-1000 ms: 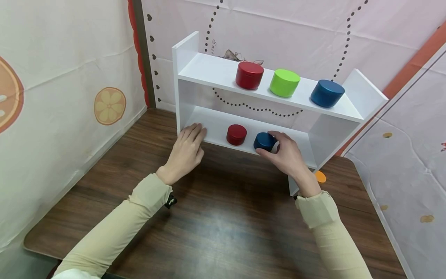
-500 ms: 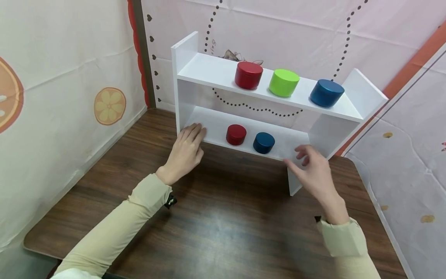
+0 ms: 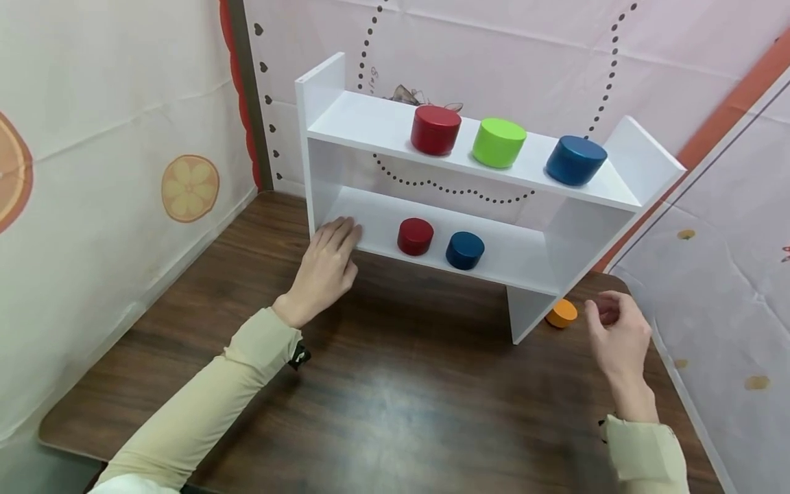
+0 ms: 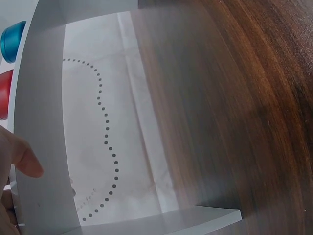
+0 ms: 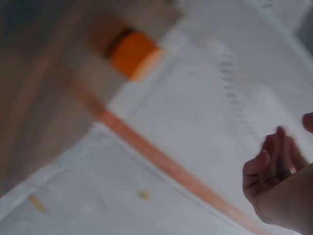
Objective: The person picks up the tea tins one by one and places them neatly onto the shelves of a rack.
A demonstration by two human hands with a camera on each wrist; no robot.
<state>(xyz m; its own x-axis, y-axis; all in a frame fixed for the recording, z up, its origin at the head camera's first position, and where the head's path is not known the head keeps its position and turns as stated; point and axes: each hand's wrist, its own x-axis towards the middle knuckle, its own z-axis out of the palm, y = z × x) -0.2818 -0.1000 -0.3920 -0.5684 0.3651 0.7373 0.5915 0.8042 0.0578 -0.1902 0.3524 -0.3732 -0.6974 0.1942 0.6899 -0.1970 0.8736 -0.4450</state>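
A white two-tier shelf (image 3: 395,130) stands on the table. My left hand (image 3: 321,271) grips the left end of its lower board, fingers on top and thumb (image 4: 27,159) against the underside. On that board sit a small red round tin (image 3: 415,237) and a small blue round tin (image 3: 465,250). Larger red (image 3: 435,130), green (image 3: 499,143) and blue (image 3: 576,160) tins stand along the top board. Off the shelf's right side, my right hand (image 3: 620,336) is in the air with loosely bent fingers and nothing in it. Close by, an orange round tin (image 3: 561,313) sits on the table.
The brown wooden table (image 3: 382,405) has a rounded right corner behind the orange tin. Printed cloth walls (image 3: 117,137) enclose the back, left and right. The shelf's right side panel (image 3: 531,312) stands between the lower board and the orange tin.
My right hand has let go of the small blue tin on the lower board and moved right, past the shelf's side panel toward the orange tin. The left hand has stayed on the shelf.
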